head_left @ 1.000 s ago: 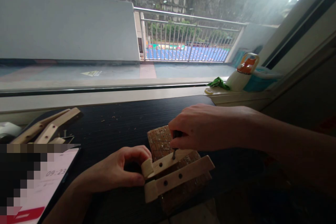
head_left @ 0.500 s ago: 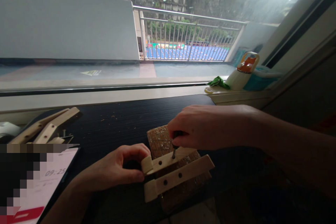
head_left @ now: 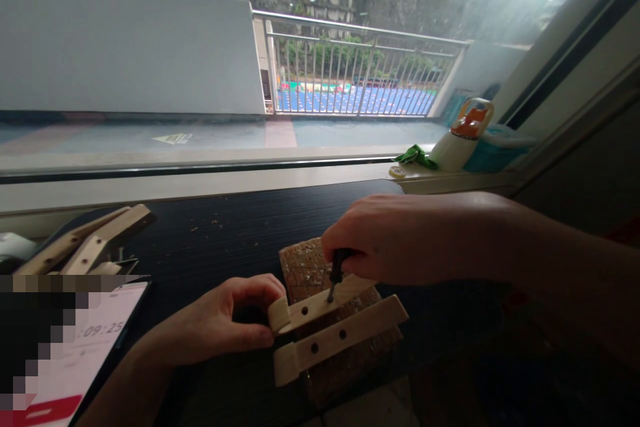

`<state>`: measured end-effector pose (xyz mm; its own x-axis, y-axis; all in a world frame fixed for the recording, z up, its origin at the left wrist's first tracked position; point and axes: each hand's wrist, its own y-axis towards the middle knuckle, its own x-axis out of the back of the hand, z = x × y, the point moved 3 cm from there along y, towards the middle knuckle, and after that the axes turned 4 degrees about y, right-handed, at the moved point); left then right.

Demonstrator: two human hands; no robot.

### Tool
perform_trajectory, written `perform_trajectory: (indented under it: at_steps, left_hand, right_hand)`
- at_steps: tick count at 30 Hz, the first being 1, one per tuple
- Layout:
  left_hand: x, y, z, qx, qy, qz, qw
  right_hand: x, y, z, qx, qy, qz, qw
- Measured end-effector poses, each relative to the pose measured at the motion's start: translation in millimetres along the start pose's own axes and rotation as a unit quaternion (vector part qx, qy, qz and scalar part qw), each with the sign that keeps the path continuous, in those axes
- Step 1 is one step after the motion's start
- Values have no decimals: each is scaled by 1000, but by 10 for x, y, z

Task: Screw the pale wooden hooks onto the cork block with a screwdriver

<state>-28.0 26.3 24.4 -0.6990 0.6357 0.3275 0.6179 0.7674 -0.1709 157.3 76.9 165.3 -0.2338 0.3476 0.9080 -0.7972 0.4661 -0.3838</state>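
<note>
My right hand [head_left: 373, 243] is closed round the dark handle of a screwdriver [head_left: 337, 270]. Its tip meets the farther of two pale wooden pieces [head_left: 315, 307], at the second hole along. With fingers and thumb, my left hand [head_left: 235, 313] grips the rounded left end of that same piece. The nearer wooden piece [head_left: 353, 331] lies alongside, with two dark holes showing and neither hand on it. Both pieces rest across a scuffed, flecked brown block [head_left: 303, 265] on the dark table.
More drilled wooden pieces [head_left: 93, 243] are heaped at the table's left. In front of them lies a lit screen [head_left: 95, 347], partly pixelated. A green cloth [head_left: 417, 157] and a white bottle-like object [head_left: 457, 143] stand on the windowsill [head_left: 320, 178].
My right hand has shifted slightly up and its grip has turned, so more of the screwdriver handle shows. The left hand and both wooden pieces have stayed put.
</note>
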Motion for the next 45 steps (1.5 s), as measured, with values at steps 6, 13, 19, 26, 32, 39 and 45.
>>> perform_trajectory:
  at_steps: [6, 13, 19, 26, 32, 39, 45]
  left_hand:
    - [-2, -4, 16, 3, -2, 1, 1000]
    - [-9, -10, 18, 3, -9, 4, 1000]
    - [-2, 11, 7, 1, -16, 5, 1000]
    - [-11, 7, 13, 0, -14, 5, 1000]
    - [-6, 7, 10, 5, -6, 1, 1000]
    - [-6, 10, 1, 4, -4, -1, 1000]
    - [-4, 7, -9, 8, 5, -2, 1000]
  right_hand:
    - [-37, 6, 3, -4, -9, -23, 1000]
    - [29, -41, 17, -10, -29, -43, 999]
    - [63, -67, 30, -2, -7, -22, 1000]
    - [-3, -27, 10, -9, -28, -49, 998]
    - [-5, -64, 10, -36, -46, -53, 997]
    - [14, -85, 66, 27, -43, -55, 997]
    - [1, -57, 13, 6, -46, -40, 998]
